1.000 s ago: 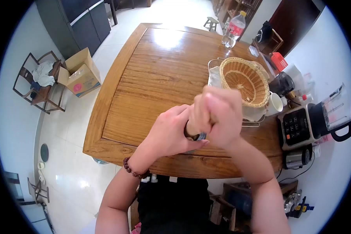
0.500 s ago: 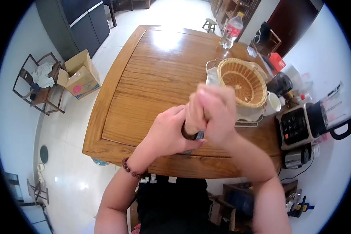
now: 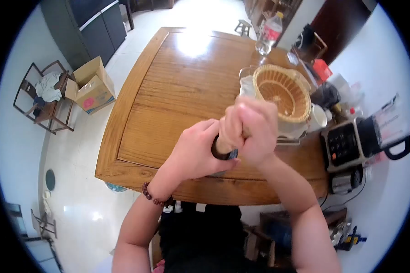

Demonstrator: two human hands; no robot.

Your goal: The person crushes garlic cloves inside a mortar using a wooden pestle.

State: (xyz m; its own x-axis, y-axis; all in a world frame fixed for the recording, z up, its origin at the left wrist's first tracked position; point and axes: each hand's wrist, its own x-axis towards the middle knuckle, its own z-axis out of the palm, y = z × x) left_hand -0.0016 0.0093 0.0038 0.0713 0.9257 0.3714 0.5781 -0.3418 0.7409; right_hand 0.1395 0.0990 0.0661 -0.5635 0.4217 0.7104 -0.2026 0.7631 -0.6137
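Note:
My left hand is wrapped around a small round vessel with a dark opening, at the near edge of the wooden table. Fingers and thumb hide most of its body, so its exact kind is unclear. Right above it, my right hand is closed in a fist. From under the fist a tan, wooden-looking stick reaches down into the opening. Its lower end is hidden inside the vessel.
A wicker basket rests on a wire rack beyond my right hand. A white mug, a blender and several containers line the right side. A plastic bottle stands at the far edge. A cardboard box sits on the floor.
Both hands keep their grip, and the right fist has shifted very slightly over the vessel. The whole view has tilted a little.

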